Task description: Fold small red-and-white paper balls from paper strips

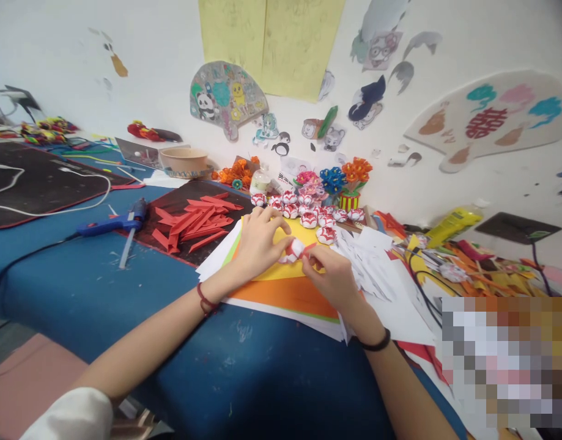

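A small red and white folded paper flower (295, 248) is held between my two hands, above yellow and orange paper sheets (281, 296). My left hand (262, 239) grips its left side with thumb and fingers. At its right, my right hand (329, 272) pinches a red paper piece (309, 249) that touches the flower. Several red and white paper flowers (309, 219) stand in rows just behind my hands. To the left, a pile of folded red paper strips (193, 221) lies on a dark mat (145, 238).
A blue glue gun (110, 225) with its cord lies on the blue table (170, 318) at left. Behind are a beige bowl (184, 160) and blue and orange paper flowers (333, 181). Cut white paper (366, 263), a yellow bottle (455, 225) and paper scraps crowd the right.
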Motion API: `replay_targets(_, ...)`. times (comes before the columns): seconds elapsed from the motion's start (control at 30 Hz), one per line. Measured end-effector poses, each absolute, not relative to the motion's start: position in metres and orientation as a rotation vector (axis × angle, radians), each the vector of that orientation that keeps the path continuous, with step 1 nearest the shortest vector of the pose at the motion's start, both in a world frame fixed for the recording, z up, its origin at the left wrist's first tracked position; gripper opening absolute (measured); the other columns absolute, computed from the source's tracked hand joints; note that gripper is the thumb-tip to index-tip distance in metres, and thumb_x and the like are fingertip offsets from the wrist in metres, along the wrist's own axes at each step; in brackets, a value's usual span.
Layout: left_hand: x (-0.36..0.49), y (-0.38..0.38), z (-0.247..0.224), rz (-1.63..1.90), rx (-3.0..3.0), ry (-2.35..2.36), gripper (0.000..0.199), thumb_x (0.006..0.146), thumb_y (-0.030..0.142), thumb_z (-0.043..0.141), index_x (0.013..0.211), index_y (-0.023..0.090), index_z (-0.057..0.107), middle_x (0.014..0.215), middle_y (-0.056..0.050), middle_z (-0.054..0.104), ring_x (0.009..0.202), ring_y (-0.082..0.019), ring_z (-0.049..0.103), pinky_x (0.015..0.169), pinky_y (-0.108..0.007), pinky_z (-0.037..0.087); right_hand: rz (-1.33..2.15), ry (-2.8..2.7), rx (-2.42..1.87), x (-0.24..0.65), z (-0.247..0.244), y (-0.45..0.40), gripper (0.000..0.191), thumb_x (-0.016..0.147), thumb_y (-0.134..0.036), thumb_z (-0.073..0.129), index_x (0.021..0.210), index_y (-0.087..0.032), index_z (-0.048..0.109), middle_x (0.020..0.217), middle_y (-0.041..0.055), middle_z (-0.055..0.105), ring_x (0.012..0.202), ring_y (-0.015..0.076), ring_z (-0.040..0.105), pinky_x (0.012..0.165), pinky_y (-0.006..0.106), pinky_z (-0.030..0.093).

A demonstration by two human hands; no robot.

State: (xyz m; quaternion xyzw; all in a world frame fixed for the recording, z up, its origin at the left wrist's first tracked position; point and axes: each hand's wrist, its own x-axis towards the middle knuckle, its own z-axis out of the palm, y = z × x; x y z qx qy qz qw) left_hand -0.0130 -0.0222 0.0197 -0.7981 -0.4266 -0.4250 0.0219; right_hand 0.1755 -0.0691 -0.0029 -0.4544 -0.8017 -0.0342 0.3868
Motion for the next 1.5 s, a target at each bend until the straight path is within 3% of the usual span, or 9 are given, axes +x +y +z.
replay_targets(0.2, -0.019, -0.02, 0.026, -1.472, -2.663, -1.052, 0.01, 0.087, 0.021, 0.059, 0.096, 0.02, 0.064, 0.103, -0.005, 0.059, 0.1, -0.021, 0.052, 0.088, -0.035, 0.04, 0.116, -1.734, -1.359, 0.181, 0.008, -0.068, 0.027, 0.086, -0.026, 0.055, 0.062, -0.02, 0.045, 0.054, -0.0049, 0.045, 0.051, 0.0103, 0.044, 0.054, 0.023, 0.035)
replay_targets(0.4, -0.015, -0.025, 0.025, -1.301, -2.869, -0.839, 0.02, 0.094, 0.035, 0.056, 0.104, 0.02, 0.064, 0.099, -0.004, 0.064, 0.094, -0.018, 0.053, 0.086, -0.032, 0.039, 0.305, -1.699, -1.352, 0.18, 0.012, -0.069, 0.023, 0.088, -0.031, 0.055, 0.068, -0.019, 0.054, 0.06, -0.0028, 0.054, 0.056, 0.0117, 0.05, 0.056, 0.024, 0.039)
replay_targets(0.53, -0.016, -0.023, 0.023, -1.221, -2.831, -0.779, 0.022, 0.095, 0.038, 0.054, 0.098, 0.02, 0.066, 0.097, -0.004, 0.066, 0.093, -0.019, 0.051, 0.086, -0.034, 0.036, 0.18, -1.766, -1.329, 0.181, 0.009, -0.067, 0.02, 0.088, -0.03, 0.057, 0.072, -0.019, 0.057, 0.059, -0.0039, 0.05, 0.055, 0.0115, 0.047, 0.057, 0.025, 0.037)
replay_targets(0.63, -0.017, -0.024, 0.023, -1.151, -2.833, -0.754, 0.024, 0.096, 0.039, 0.051, 0.096, 0.02, 0.066, 0.094, -0.004, 0.066, 0.09, -0.018, 0.049, 0.083, -0.034, 0.035, 0.132, -1.766, -1.29, 0.183, 0.01, -0.067, 0.012, 0.088, -0.031, 0.06, 0.088, -0.019, 0.063, 0.071, -0.0014, 0.058, 0.06, 0.0125, 0.051, 0.06, 0.027, 0.04)
replay_targets(0.77, -0.017, -0.024, 0.024, -1.146, -2.848, -0.745, 0.025, 0.098, 0.038, 0.049, 0.097, 0.019, 0.065, 0.093, -0.005, 0.066, 0.089, -0.018, 0.049, 0.082, -0.033, 0.034, 0.127, -1.782, -1.189, 0.187, 0.013, -0.067, 0.018, 0.089, -0.033, 0.061, 0.103, -0.021, 0.065, 0.085, 0.0019, 0.063, 0.068, 0.0146, 0.055, 0.065, 0.029, 0.044)
replay_targets(0.9, -0.018, -0.023, 0.024, -1.172, -2.882, -0.718, 0.026, 0.098, 0.038, 0.048, 0.098, 0.019, 0.065, 0.094, -0.004, 0.066, 0.089, -0.018, 0.049, 0.083, -0.033, 0.034, 0.099, -1.805, -1.122, 0.19, 0.016, -0.067, 0.017, 0.088, -0.035, 0.065, 0.099, -0.022, 0.066, 0.093, 0.0044, 0.064, 0.073, 0.0161, 0.055, 0.067, 0.031, 0.045)
replay_targets(1.2, -0.017, -0.022, 0.022, -1.137, -2.915, -0.737, 0.023, 0.1, 0.033, 0.045, 0.098, 0.018, 0.062, 0.095, -0.004, 0.066, 0.091, -0.018, 0.05, 0.084, -0.033, 0.035, 0.062, -1.868, -1.111, 0.189, 0.017, -0.069, 0.01, 0.091, -0.03, 0.061, 0.09, -0.021, 0.066, 0.086, 0.0036, 0.065, 0.071, 0.0156, 0.056, 0.065, 0.03, 0.047)
replay_targets(1.37, -0.013, -0.027, 0.022, -1.081, -2.879, -0.758, 0.022, 0.1, 0.031, 0.044, 0.1, 0.019, 0.062, 0.095, -0.005, 0.065, 0.091, -0.019, 0.051, 0.083, -0.033, 0.036, -0.208, -1.899, -1.112, 0.184, 0.013, -0.067, 0.007, 0.088, -0.022, 0.059, 0.092, -0.02, 0.065, 0.093, 0.0062, 0.066, 0.087, 0.0207, 0.059, 0.079, 0.035, 0.048)
replay_targets(1.5, -0.004, -0.032, 0.017, -1.064, -2.666, -0.776, 0.025, 0.099, 0.027, 0.042, 0.096, 0.016, 0.064, 0.091, -0.006, 0.066, 0.086, -0.018, 0.052, 0.079, -0.034, 0.035, -0.332, -1.872, -1.117, 0.182, 0.01, -0.067, 0.007, 0.085, -0.021, 0.06, 0.09, -0.022, 0.065, 0.098, 0.008, 0.065, 0.093, 0.0238, 0.058, 0.079, 0.038, 0.047)
